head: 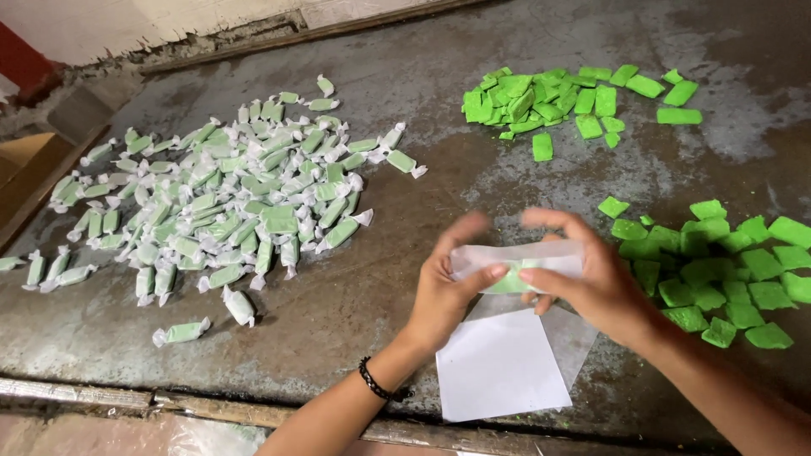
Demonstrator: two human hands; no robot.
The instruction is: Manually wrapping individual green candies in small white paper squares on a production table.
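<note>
Worn metal table (380, 67): dull, mottled, scuffed. Wrapped sweets (220, 194): translucent waxy paper, crinkled, twisted ends. Bare green pieces (726, 270): matt, chalky-looking. Paper squares (498, 367): smooth, matt white. Wrapper (515, 257) betw. hands: thin, semi-clear.

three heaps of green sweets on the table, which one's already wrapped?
The big heap at far left: its pieces sit in clear wrappers with twisted white ends. The far heap and the heap by the right hand are bare green blocks.
</note>
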